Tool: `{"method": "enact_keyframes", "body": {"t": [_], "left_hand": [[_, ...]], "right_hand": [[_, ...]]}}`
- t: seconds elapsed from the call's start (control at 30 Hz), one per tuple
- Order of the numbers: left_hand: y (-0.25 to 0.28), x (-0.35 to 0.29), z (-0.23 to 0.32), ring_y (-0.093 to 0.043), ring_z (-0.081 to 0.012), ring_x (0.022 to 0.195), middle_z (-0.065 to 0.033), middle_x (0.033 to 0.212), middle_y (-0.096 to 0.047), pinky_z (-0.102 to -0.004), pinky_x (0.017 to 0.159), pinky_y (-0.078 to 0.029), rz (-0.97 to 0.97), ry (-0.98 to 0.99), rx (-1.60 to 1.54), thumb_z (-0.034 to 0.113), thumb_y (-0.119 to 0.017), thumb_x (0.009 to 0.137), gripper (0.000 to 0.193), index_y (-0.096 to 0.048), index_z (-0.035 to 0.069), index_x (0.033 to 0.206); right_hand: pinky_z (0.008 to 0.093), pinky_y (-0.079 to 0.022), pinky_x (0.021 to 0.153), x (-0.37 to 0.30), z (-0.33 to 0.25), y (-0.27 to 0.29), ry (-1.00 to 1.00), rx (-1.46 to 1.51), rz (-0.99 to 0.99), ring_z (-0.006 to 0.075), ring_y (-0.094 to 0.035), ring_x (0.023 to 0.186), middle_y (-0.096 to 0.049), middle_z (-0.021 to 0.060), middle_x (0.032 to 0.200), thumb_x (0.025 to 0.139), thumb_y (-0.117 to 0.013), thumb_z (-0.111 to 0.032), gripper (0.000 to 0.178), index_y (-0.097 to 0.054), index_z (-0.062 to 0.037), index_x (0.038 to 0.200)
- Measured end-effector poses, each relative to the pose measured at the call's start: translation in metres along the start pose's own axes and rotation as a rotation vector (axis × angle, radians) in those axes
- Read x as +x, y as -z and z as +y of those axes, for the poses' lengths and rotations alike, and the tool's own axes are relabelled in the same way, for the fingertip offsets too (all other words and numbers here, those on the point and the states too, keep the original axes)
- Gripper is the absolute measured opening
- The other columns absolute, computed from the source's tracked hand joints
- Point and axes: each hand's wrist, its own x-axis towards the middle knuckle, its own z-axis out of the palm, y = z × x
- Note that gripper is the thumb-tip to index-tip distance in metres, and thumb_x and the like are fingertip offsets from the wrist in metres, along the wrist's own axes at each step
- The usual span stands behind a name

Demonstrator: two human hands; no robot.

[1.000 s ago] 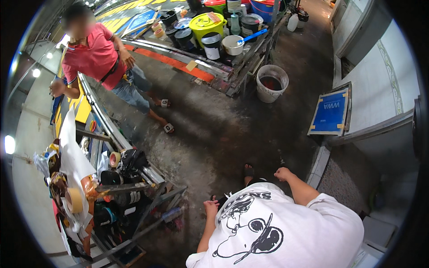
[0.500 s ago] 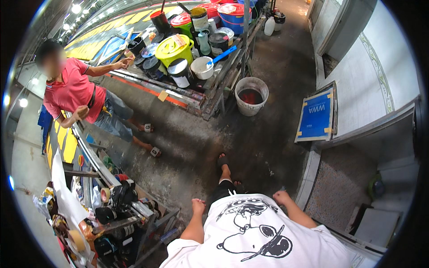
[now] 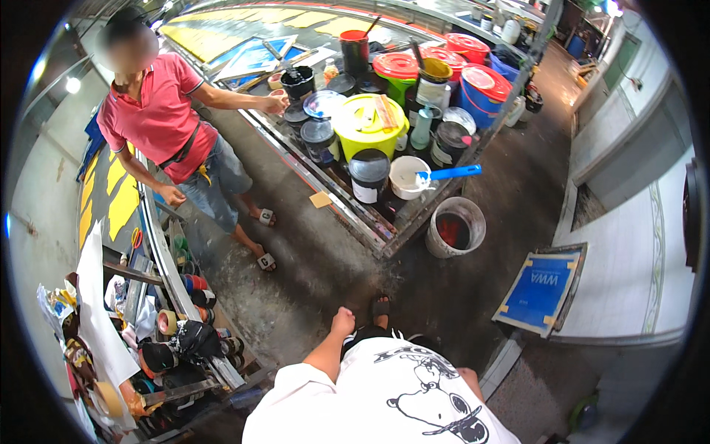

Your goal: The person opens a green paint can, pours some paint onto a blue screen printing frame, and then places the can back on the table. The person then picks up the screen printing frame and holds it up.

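My left hand (image 3: 343, 322) hangs in front of my white shirt, its fingers curled and nothing visible in them. My right hand (image 3: 469, 378) shows only in part beside the shirt; its fingers are hidden. Neither touches any object I can see. Ahead of them, on the floor, stands a whitish bucket (image 3: 439, 245) with dark reddish liquid inside. Beyond my left hand is the corner of a long table, bearing a white tub (image 3: 405, 185) with a blue-handled tool across it, a yellow-green bucket (image 3: 362, 140) and a black-lidded jar (image 3: 368, 174).
A person in a red shirt (image 3: 159, 111) stands at the left between two tables, one arm stretched toward the paint containers. A cluttered rack (image 3: 159, 277) with tape rolls lies at lower left. A blue framed screen (image 3: 538, 290) leans on the right wall.
My view has turned left and the table corner and bucket are nearer. My right hand has slipped mostly behind my shirt. The other person has lowered one hand and reaches out with the other.
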Motion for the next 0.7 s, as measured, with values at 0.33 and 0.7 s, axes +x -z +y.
{"method": "enact_keyframes", "body": {"t": [0.33,0.7], "left_hand": [[0.094,0.049,0.095,-0.067,-0.0163,0.072,-0.0084,0.086,-0.067,-0.0314,0.064,-0.054,0.152,0.004,-0.53,0.018,-0.068,0.093,0.029,-0.054,0.002,0.114],[0.355,0.229,0.253,-0.064,-0.0103,0.08,-0.0053,0.103,-0.064,-0.0247,0.066,-0.052,0.363,-0.409,-0.807,0.024,-0.068,0.096,0.043,-0.052,0.0,0.127]], "right_hand": [[0.0305,-0.055,0.061,0.085,-0.173,0.006,0.19,-0.01,-0.138,0.0167,-0.067,0.067,-0.07,0.008,0.084,0.095,-0.063,-0.02,0.023,-0.067,-0.0013,0.108],[0.0279,-0.051,0.057,0.017,-0.421,-0.025,0.307,-0.009,-0.279,0.0111,-0.062,0.061,-0.064,0.0042,0.07,0.096,-0.065,-0.025,0.026,-0.068,0.001,0.098]]}}
